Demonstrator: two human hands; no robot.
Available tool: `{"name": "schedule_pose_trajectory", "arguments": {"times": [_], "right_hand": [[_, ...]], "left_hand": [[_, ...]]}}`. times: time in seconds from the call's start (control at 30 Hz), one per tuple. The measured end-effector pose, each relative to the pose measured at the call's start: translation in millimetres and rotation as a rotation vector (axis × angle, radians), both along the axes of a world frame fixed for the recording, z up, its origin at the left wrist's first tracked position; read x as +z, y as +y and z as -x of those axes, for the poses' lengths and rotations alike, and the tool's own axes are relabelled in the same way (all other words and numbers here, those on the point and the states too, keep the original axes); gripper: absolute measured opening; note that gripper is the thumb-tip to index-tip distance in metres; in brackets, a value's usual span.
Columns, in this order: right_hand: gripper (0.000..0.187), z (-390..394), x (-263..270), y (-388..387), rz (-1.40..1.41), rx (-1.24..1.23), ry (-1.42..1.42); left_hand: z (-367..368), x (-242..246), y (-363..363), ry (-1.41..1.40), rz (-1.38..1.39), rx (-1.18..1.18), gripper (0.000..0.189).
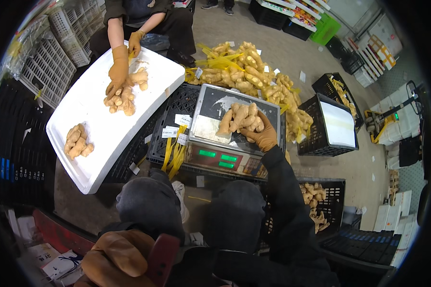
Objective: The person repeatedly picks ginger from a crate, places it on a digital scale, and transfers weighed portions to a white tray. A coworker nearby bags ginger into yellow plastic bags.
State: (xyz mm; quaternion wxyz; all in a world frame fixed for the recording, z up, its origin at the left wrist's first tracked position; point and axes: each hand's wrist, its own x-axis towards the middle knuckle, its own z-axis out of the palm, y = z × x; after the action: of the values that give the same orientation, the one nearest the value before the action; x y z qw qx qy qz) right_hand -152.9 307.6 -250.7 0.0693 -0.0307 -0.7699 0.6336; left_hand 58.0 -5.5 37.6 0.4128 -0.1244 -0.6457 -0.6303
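Observation:
My right hand (264, 132), in a brown glove, grips the right side of a ginger root (242, 118). The ginger lies on the metal platform of a digital scale (201, 132), whose green displays are lit. In the lower left, my left hand (118, 254), also gloved, is close to my body with its fingers curled around a dark red handle (162, 256). The rest of the handled thing is hidden. Yellow mesh strips with tags (172, 154) hang by the scale's left side.
A person's gloved hands (119, 71) handle ginger (121, 102) on a white foam tray (93, 86), where another piece (77, 141) lies. Netted ginger (251, 68) is heaped behind the scale. Black crates (332, 201) and a foam-topped crate (309, 132) stand right.

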Motion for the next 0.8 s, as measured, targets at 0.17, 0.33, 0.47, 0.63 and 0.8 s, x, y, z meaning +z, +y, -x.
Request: {"name": "schedule_pose_trajectory", "arguments": {"times": [0.17, 0.33, 0.47, 0.63, 0.8], "right_hand": [[0.091, 1.9, 0.1, -2.4, -0.055, -0.079, -0.063], [0.092, 4.2, -15.4, -2.7, -0.101, -0.113, 0.033], [0.104, 5.2, -20.5, 8.9, -0.207, -0.112, 0.123], [0.116, -9.9, 3.0, -2.7, -0.149, -0.038, 0.055], [0.107, -17.0, 2.7, -5.1, -0.52, -0.128, 0.069]], "left_hand": [[0.3, -3.5, 5.6, -0.032, 0.285, 0.406, 0.023], [-0.9, -4.3, 7.7, -0.078, 0.59, 0.819, 0.024], [-2.8, -5.7, 4.7, -0.097, 0.694, 0.771, 0.022], [8.2, -1.6, 4.2, 0.103, 0.179, 0.097, 0.016], [11.3, 2.5, -1.0, 0.154, -0.132, -0.229, 0.013]]}}
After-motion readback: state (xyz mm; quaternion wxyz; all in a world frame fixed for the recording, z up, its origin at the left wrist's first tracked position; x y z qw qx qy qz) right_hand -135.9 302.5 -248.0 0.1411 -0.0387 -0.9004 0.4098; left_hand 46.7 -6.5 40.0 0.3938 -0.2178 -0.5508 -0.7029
